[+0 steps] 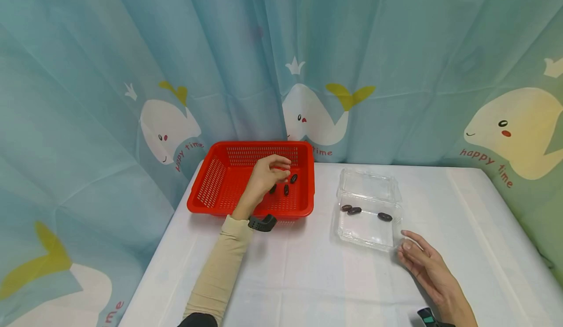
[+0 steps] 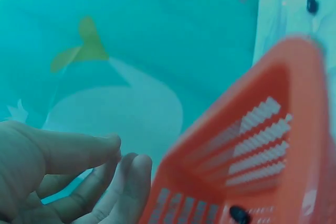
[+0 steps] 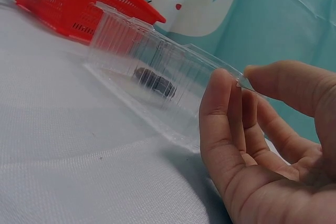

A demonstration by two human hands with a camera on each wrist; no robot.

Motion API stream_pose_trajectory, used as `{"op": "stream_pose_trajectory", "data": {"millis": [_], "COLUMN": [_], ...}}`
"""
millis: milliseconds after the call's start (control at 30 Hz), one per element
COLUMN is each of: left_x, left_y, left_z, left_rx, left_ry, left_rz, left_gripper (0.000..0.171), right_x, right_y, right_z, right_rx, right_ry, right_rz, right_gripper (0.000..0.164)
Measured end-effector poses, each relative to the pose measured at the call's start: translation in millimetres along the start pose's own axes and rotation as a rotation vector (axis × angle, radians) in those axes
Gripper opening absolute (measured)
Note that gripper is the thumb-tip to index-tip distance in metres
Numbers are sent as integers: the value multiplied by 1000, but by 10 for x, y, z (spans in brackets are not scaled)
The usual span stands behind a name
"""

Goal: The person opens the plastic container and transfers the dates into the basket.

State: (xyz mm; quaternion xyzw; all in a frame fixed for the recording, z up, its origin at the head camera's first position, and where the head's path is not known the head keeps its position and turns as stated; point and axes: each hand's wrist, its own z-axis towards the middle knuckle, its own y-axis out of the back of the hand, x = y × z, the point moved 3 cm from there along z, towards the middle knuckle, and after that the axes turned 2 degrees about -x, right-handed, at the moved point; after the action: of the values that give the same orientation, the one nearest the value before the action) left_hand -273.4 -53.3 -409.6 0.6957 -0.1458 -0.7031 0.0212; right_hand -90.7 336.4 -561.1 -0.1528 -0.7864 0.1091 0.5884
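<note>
In the head view, the left hand (image 1: 269, 175) hovers inside the red plastic basket (image 1: 309, 180), fingers loosely bent, above three visible dark dates (image 1: 286, 190); others may be hidden. Three more dates (image 1: 384, 217) lie in the clear clamshell box (image 1: 365, 236), its lid folded back, the right hand (image 1: 428, 271) at its near corner. With both containers holding dates, sorting looks partly done; which way cannot be told.

In the left wrist view, thumb and fingertips nearly meet, nothing visible between them.

In the right wrist view, thumb and fingers pinch the box's rim.
</note>
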Motion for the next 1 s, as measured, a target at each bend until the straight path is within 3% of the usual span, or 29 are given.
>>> {"op": "stream_pose_trajectory", "data": {"millis": [267,433,700,1000], "left_x": [31,45,128,188], "left_y": [-345,-558,-876,-1206], "left_z": [-271,-369,-442,-473], "left_rx": [112,164,199,202], "left_ry": [-17,-72,-123,-120], "left_rz": [-18,-27,-31,-35], "left_gripper": [27,26,25,24], "right_x": [3,6,3,-4], "right_y": [6,0,6,10], "right_z": [-3,6,5,17], "right_rx": [-15,-31,-29,-13], "right_ry": [-4,-14,-18,-6], "right_rz": [-27,-36,-24,-16], "right_gripper": [31,31,31,32]}}
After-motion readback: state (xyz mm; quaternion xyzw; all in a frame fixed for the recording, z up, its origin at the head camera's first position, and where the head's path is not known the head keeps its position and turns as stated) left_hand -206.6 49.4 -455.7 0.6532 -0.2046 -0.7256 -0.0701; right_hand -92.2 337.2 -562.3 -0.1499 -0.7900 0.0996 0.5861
